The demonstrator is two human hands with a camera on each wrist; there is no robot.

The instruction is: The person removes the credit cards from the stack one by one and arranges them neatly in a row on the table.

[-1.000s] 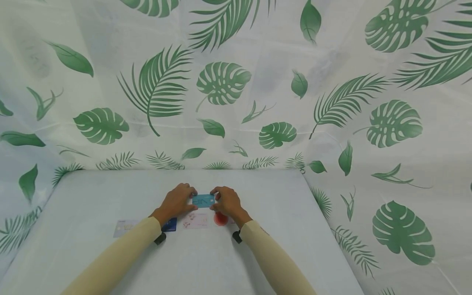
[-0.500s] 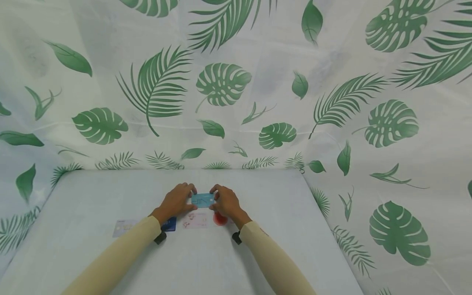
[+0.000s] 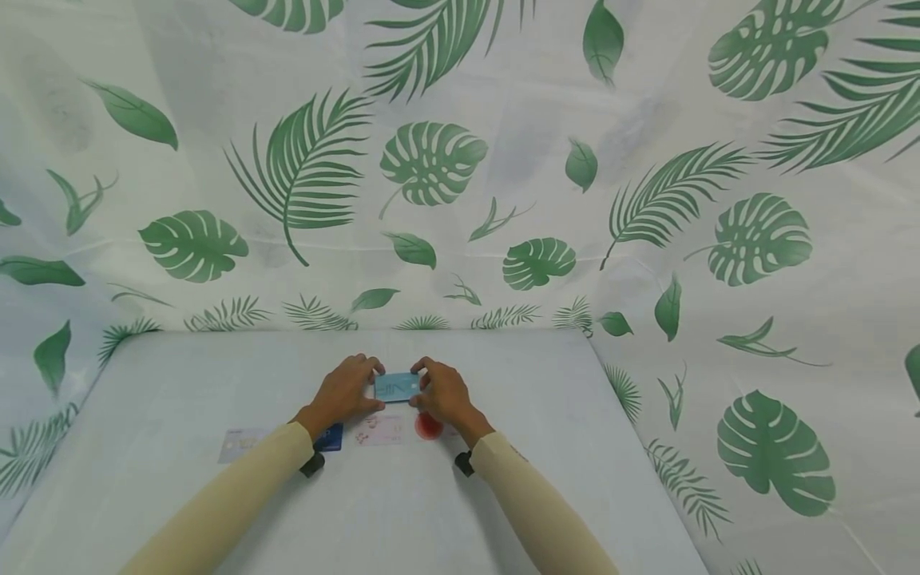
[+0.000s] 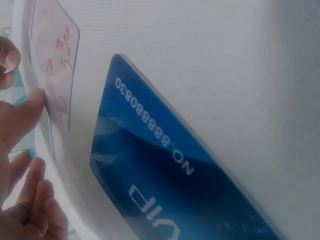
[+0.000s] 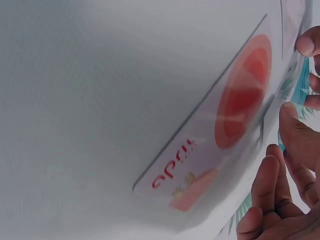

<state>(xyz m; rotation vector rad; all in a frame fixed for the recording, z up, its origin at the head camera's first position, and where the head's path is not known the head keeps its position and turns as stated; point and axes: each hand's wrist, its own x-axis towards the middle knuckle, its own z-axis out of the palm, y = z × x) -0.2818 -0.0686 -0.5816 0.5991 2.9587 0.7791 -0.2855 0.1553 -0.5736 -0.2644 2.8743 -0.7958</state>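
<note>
A light blue card (image 3: 395,387) is held level between both hands above the far part of the table. My left hand (image 3: 343,389) pinches its left end between thumb and fingers. At the other end my right hand (image 3: 446,391) does the same, near a small pale square on the card. Below the hands lies a row of cards: a dark blue VIP card (image 4: 155,165) under the left wrist, a white card with pink blossoms (image 3: 379,430) in the middle, and a white card with a red circle (image 5: 245,95) partly covered by the right hand.
A pale card (image 3: 239,446) lies at the left end of the row, partly hidden by the left sleeve. The white table (image 3: 388,511) ends at a backdrop (image 3: 460,271) printed with green leaves. Black wrist cameras sit under both forearms.
Both hands still grip the light blue card, which has risen very slightly in the head view. The cards on the table stay in place.
</note>
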